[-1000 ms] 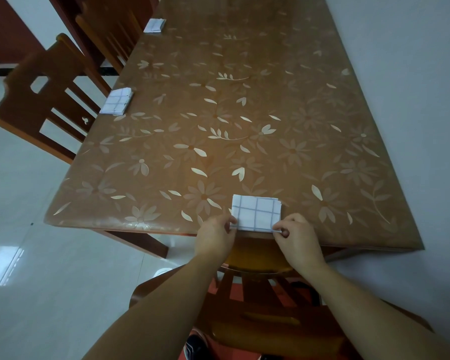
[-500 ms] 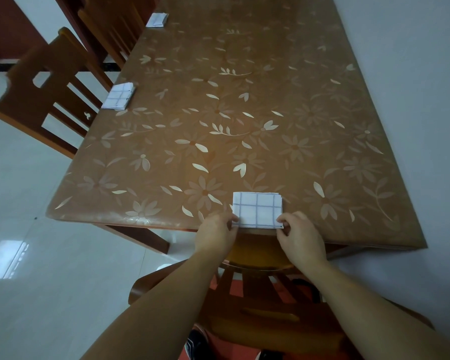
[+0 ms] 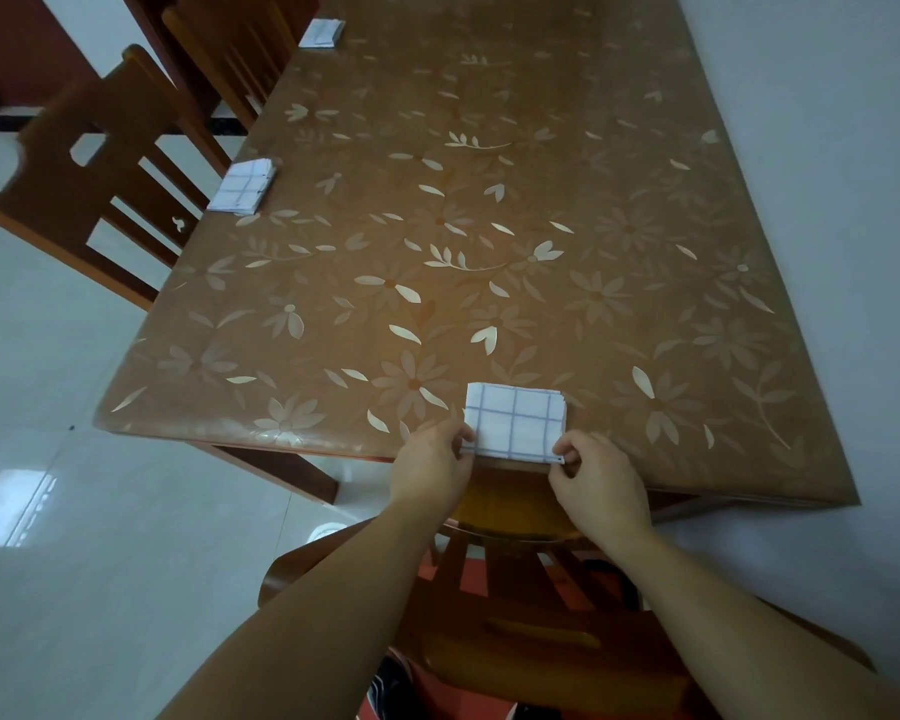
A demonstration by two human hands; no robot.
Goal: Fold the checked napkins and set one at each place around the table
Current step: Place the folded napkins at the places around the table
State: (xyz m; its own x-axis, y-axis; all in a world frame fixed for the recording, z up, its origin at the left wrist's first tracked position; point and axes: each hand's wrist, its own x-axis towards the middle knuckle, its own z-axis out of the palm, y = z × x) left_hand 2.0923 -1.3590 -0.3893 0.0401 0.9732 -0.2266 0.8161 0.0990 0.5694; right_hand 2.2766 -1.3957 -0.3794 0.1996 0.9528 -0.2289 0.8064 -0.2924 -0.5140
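Both bare forearms are extending forward and angling in toward the napkin. The left hand is pinching the napkin's near left corner, knuckles up and fingers curled. The right hand is pinching the near right corner (thumb and forefinger meeting at the edge), its other fingers curling toward the palm.
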